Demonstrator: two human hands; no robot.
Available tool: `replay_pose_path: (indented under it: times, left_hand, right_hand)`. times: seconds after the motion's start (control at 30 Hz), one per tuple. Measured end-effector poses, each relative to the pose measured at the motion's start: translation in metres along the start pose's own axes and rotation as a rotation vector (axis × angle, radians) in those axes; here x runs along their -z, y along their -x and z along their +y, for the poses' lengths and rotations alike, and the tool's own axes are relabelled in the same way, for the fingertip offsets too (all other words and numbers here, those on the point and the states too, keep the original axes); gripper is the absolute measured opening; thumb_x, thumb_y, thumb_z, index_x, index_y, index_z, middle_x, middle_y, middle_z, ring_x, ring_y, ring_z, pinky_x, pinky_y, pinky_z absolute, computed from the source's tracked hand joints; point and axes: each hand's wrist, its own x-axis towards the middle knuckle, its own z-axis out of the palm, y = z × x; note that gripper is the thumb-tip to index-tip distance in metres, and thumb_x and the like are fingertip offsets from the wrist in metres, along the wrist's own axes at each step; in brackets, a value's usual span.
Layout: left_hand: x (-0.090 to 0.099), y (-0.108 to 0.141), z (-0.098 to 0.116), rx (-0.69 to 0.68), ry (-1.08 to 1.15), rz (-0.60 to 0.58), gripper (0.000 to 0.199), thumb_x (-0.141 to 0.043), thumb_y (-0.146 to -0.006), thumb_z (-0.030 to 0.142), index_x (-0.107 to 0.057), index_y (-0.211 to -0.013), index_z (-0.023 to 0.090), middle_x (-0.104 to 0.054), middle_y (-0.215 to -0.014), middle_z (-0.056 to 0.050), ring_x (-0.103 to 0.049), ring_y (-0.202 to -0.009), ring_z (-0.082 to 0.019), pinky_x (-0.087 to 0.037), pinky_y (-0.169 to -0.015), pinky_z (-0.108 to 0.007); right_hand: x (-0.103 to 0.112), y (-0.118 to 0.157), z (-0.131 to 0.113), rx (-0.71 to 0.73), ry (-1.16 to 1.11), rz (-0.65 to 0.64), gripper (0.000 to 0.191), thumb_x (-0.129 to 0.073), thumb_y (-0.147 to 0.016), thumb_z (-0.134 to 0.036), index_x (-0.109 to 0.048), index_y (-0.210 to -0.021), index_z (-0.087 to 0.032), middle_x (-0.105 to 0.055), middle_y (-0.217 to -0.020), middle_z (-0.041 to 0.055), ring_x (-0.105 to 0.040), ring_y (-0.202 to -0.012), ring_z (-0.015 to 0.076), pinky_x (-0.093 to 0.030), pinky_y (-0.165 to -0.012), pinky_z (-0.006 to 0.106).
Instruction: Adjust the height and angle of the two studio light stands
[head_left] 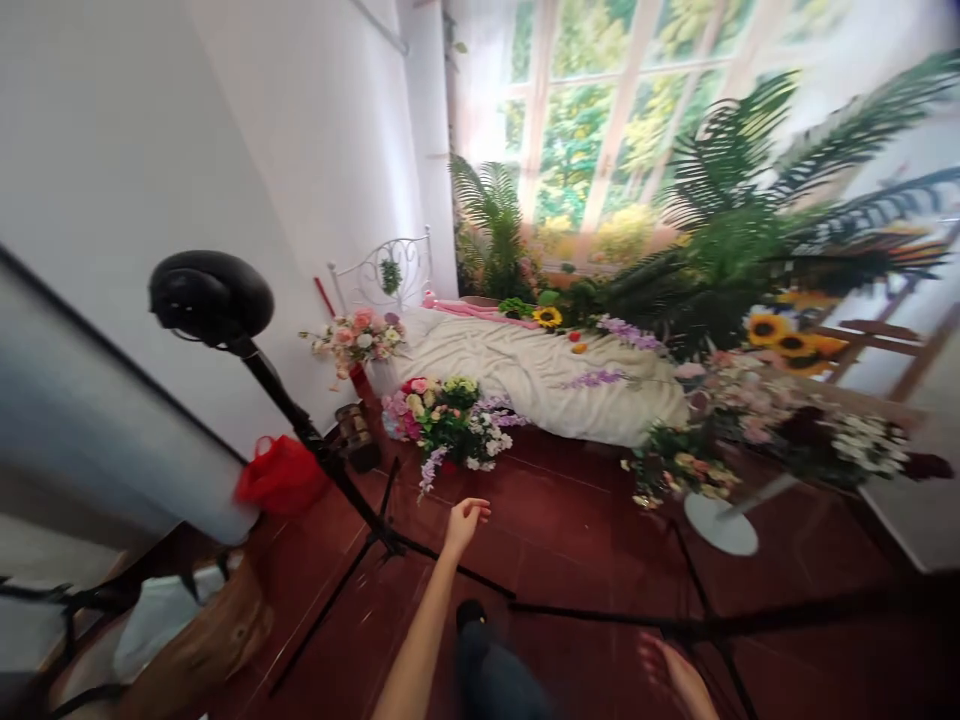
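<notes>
My left hand (466,520) reaches forward over the floor at the centre, its fingers loosely bent and apart, with nothing visible in them. It is nearest to a cluster of artificial flowers (457,425) standing at the front of the bed, but does not touch it. At the lower right, my right hand (666,668) hangs low beside a dark tripod leg (694,630). Its fingers are stretched out and somewhat blurred, and it appears to hold nothing. Beyond both hands lies the bed with a rumpled cream cover (510,370), on which a sunflower (548,316) and purple flower sprigs (596,380) rest.
A black lamp (214,295) on a tripod stands at left, its legs spread across the red tiled floor (555,530). A red bag (281,475) sits by the wall. At right are more flowers (757,390), palm leaves (735,220) and a white round base (721,523).
</notes>
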Motion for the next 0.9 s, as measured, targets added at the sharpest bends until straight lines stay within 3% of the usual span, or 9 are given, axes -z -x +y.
replay_pose_path:
  times: [0.07,0.17,0.3,0.43,0.53,0.7,0.8,0.9]
  left_hand:
    - [-0.056,0.017,0.008,-0.001,-0.024,-0.165,0.025,-0.052,-0.070,0.026,-0.066,-0.083,0.010,-0.069,-0.073,-0.007,-0.061,-0.057,-0.011,-0.047,-0.058,-0.024]
    - [-0.127,0.040,0.025,-0.045,-0.079,-0.356,0.024,-0.051,-0.070,0.025,-0.066,-0.083,0.011,-0.069,-0.073,-0.007,-0.061,-0.059,-0.012,-0.047,-0.060,-0.024]
    - [-0.210,0.064,0.053,-0.150,-0.143,-0.486,0.023,-0.049,-0.071,0.024,-0.066,-0.082,0.011,-0.069,-0.072,-0.007,-0.061,-0.060,-0.012,-0.048,-0.063,-0.026]
    - [-0.301,0.085,0.082,-0.238,-0.172,-0.606,0.023,-0.049,-0.072,0.025,-0.065,-0.082,0.012,-0.068,-0.074,-0.007,-0.062,-0.065,-0.013,-0.049,-0.066,-0.027]
    - [-0.384,0.104,0.103,-0.280,-0.169,-0.682,0.024,-0.049,-0.074,0.026,-0.065,-0.084,0.012,-0.068,-0.076,-0.006,-0.062,-0.067,-0.013,-0.049,-0.067,-0.026]
    - [-0.538,0.143,0.136,-0.318,-0.142,-0.826,0.024,-0.049,-0.078,0.027,-0.065,-0.088,0.012,-0.068,-0.080,-0.007,-0.062,-0.071,-0.013,-0.050,-0.071,-0.027]
    - [-0.620,0.162,0.157,-0.476,-0.181,-0.812,0.026,-0.053,-0.078,0.027,-0.063,-0.099,0.014,-0.067,-0.096,-0.010,-0.061,-0.084,-0.016,-0.049,-0.078,-0.029]
    - [-0.685,0.178,0.185,-0.731,-0.205,-0.697,0.036,-0.059,-0.077,0.029,-0.057,-0.111,0.017,-0.062,-0.109,-0.010,-0.059,-0.097,-0.019,-0.046,-0.087,-0.031]
  right_hand:
    - [0.043,0.009,-0.003,-0.025,-0.103,0.037,0.027,-0.065,-0.049,-0.050,-0.066,-0.061,-0.026,-0.066,-0.058,0.0062,-0.063,-0.049,0.0220,-0.051,-0.046,0.032]
    - [0.087,0.013,-0.028,0.052,-0.242,0.081,0.035,-0.066,-0.050,-0.048,-0.070,-0.073,-0.022,-0.069,-0.066,0.0060,-0.064,-0.056,0.0185,-0.052,-0.051,0.027]
    - [0.142,0.023,-0.062,0.146,-0.380,0.155,0.041,-0.069,-0.055,-0.046,-0.070,-0.086,-0.019,-0.071,-0.074,0.0048,-0.064,-0.059,0.0139,-0.051,-0.053,0.022]
    - [0.208,0.027,-0.080,0.224,-0.466,0.196,0.040,-0.069,-0.062,-0.044,-0.069,-0.092,-0.017,-0.071,-0.077,0.0040,-0.063,-0.061,0.0123,-0.051,-0.055,0.020]
    - [0.264,0.019,-0.096,0.241,-0.500,0.204,0.038,-0.068,-0.065,-0.042,-0.068,-0.092,-0.016,-0.070,-0.075,0.0040,-0.062,-0.060,0.0119,-0.050,-0.053,0.020]
    - [0.355,-0.006,-0.135,0.251,-0.531,0.131,0.030,-0.069,-0.068,-0.038,-0.068,-0.088,-0.016,-0.069,-0.072,0.0035,-0.062,-0.058,0.0113,-0.049,-0.053,0.020]
    - [0.399,-0.026,-0.157,0.205,-0.523,0.066,0.026,-0.064,-0.076,-0.039,-0.067,-0.089,-0.016,-0.069,-0.072,0.0037,-0.062,-0.058,0.0104,-0.048,-0.053,0.019]
    - [0.432,-0.047,-0.176,0.100,-0.506,-0.041,0.034,-0.052,-0.086,-0.047,-0.065,-0.092,-0.016,-0.069,-0.074,0.0051,-0.061,-0.056,0.0099,-0.048,-0.052,0.020]
